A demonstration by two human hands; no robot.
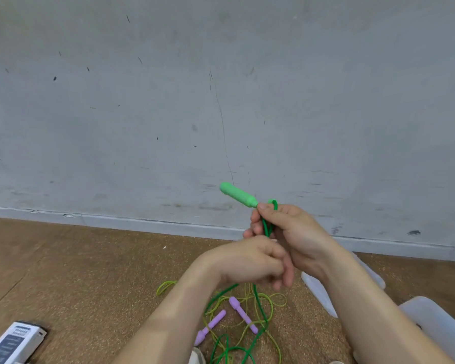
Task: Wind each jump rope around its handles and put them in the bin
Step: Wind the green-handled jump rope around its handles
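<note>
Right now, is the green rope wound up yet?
Not wound. The green rope trails loose across the floor from the green handle.

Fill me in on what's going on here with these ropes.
A person's right hand pinches the neck of the green handle, held up in the air. The left hand grips the green cord just below, apparently to wind it. Most of that cord trails on the floor, tangled with a yellow-green rope whose two purple handles lie loose. The white bin sits at the right.
</note>
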